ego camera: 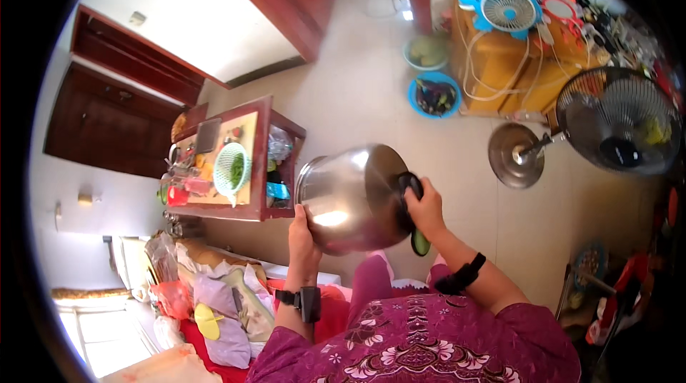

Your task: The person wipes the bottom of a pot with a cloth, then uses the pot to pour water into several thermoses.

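A large shiny metal pot (348, 198) is held up in front of me, tilted on its side, its flat end towards the right. My left hand (304, 238) grips its left end near the rim, the thumb on the outer wall. With its fingers closed on a black part (408, 198) at the pot's right end, my right hand (427, 211) holds the other side. A green item (420, 242) shows just below that hand; what it is I cannot tell. The inside of the pot is hidden.
Left stands a wooden table (262, 163) with a basket of greens (231, 169). Two basins, one blue (435, 94), sit on the floor ahead. At the right are a standing fan (619, 120) and a wooden cabinet (496, 69) bearing a blue fan (506, 8). Lower left lies a cushioned seat with pillows (228, 337).
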{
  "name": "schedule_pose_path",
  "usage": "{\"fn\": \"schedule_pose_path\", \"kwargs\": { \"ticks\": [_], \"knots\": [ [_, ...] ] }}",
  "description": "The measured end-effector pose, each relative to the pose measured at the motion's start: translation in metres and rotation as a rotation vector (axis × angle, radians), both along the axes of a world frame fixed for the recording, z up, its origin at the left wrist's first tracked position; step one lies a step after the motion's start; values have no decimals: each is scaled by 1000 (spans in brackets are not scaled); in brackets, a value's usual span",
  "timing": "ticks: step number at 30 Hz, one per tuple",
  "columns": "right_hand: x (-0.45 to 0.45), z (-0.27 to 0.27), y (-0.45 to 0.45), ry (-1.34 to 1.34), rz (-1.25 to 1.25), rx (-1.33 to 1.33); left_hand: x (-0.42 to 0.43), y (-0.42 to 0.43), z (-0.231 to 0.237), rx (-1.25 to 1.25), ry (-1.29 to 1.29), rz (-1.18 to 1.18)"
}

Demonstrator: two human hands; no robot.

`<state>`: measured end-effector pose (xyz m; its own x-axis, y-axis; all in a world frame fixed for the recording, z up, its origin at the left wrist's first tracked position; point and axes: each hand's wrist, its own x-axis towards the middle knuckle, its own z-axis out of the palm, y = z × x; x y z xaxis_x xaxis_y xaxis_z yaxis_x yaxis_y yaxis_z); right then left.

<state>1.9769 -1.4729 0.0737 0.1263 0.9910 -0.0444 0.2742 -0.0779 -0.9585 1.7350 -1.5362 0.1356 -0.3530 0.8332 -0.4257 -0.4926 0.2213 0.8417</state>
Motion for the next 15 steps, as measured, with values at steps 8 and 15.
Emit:
{"fn": "schedule_pose_path", "kwargs": {
  "ticks": [8,15],
  "knots": [
    [-101,139,113,119,242,448,-56,35,62,53,98,-27],
    [-163,179,177,-176,876,607,-148,153,51,121,214,36]
  ]
}}
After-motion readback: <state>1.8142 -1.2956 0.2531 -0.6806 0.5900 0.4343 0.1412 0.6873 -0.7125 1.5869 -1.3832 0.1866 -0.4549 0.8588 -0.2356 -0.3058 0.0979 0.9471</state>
